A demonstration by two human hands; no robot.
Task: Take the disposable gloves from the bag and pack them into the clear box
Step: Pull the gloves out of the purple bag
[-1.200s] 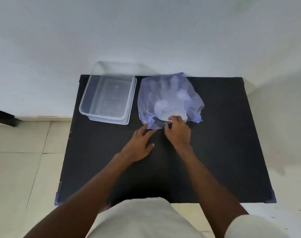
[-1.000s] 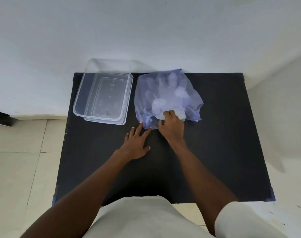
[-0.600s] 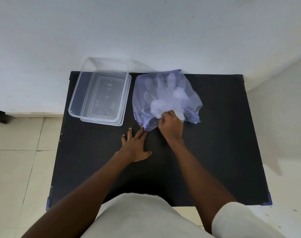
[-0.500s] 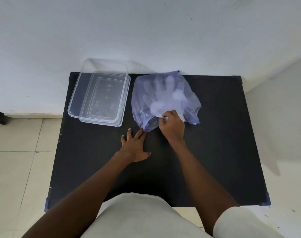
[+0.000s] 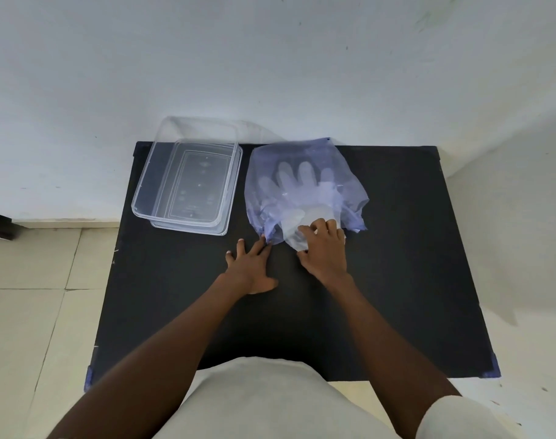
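1. The gloves [image 5: 302, 191] lie flat inside the thin purple bag [image 5: 349, 166], just past both hands. You can see their finger shapes through the plastic, pointing away from the person.
2. The right hand [image 5: 325, 248] is pinched shut on the near end of the gloves at the bag's mouth. A pale bit of glove now sticks out of the bag under its fingers. Half a second ago that bit was tucked further in, so the pull has begun.
3. The left hand [image 5: 251, 267] lies flat and spread on the black table [image 5: 412, 280]. Its fingertips press the bag's near corner, as before. It grips nothing.
4. The two hands are close but not touching.
5. The clear box [image 5: 149, 201] sits to the left, past the left hand, beside the bag. It looks empty.
6. I think the gloves are only starting to come out. They must slide free, then go into the box. The thin bag may slide along too if the left hand lets go.
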